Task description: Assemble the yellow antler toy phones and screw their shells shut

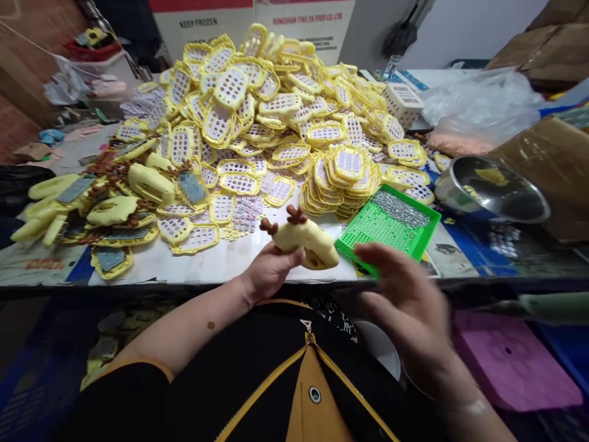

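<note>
A yellow plastic shell with brown antler-like parts (pixel 309 243) is held in my left hand (pixel 271 267), thumb on its near side, over the table's front edge. My right hand (pixel 405 294) is apart from it on the right, blurred by motion, thumb and fingers spread with nothing between them. Just beyond my right hand lies a green tray (pixel 343 244) with small silvery pieces (pixel 400 209) in its far part. Behind the shell stands a stack of yellow-rimmed panels with white button sheets (pixel 350 164).
A large heap of similar yellow panels (pixel 230 89) fills the back. More yellow shells with brown parts (pixel 150 183) lie at the left. A metal bowl (pixel 519 190) and a cardboard box (pixel 552 166) stand at the right. A pink stool (pixel 515 362) is below the table.
</note>
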The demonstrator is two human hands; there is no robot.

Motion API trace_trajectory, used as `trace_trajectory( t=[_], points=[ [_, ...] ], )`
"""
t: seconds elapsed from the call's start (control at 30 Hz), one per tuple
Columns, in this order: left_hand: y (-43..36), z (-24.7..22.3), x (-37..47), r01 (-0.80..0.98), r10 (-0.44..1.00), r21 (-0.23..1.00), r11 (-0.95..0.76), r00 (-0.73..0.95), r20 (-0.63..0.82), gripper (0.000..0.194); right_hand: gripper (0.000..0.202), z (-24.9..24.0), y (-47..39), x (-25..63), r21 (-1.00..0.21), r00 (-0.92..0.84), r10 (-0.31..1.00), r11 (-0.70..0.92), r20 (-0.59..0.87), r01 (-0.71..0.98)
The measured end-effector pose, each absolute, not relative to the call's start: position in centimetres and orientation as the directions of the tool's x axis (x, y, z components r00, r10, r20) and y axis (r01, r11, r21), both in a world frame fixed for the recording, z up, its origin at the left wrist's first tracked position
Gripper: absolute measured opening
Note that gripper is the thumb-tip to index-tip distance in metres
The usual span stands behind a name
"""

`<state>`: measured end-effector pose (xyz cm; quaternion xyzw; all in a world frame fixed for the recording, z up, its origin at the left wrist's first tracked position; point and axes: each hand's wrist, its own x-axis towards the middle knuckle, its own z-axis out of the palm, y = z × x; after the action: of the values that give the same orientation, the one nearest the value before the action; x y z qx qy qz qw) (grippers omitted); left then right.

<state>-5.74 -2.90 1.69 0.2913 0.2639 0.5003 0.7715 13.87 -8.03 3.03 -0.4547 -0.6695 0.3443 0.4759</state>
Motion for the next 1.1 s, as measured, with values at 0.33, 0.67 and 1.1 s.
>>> trace_trajectory(
  t=[0.33, 0.67, 1.1],
  points=[
    [-4.5, 0.5, -9.4, -0.587, 0.952, 0.772, 0.243, 0.297, -0.074, 0.048, 0.04, -0.8, -5.0, 7.6, -0.982, -0.298, 0.946, 0.161, 0.126, 0.098],
    [-3.7, 0.1, -10.3, -0.602, 0.954, 0.763, 0.236, 0.292, -0.065, 0.046, 0.039, -1.0, -4.7, 7.0, -0.995, -0.3, 0.949, 0.101, 0.094, 0.008],
    [-3.4, 2.1, -10.8, -0.083, 0.977, 0.98, 0.182, 0.129, -0.17, 0.035, 0.041, -0.8, -4.1, 7.1, -0.979, -0.051, 0.978, 0.203, 0.201, 0.021]
  ],
)
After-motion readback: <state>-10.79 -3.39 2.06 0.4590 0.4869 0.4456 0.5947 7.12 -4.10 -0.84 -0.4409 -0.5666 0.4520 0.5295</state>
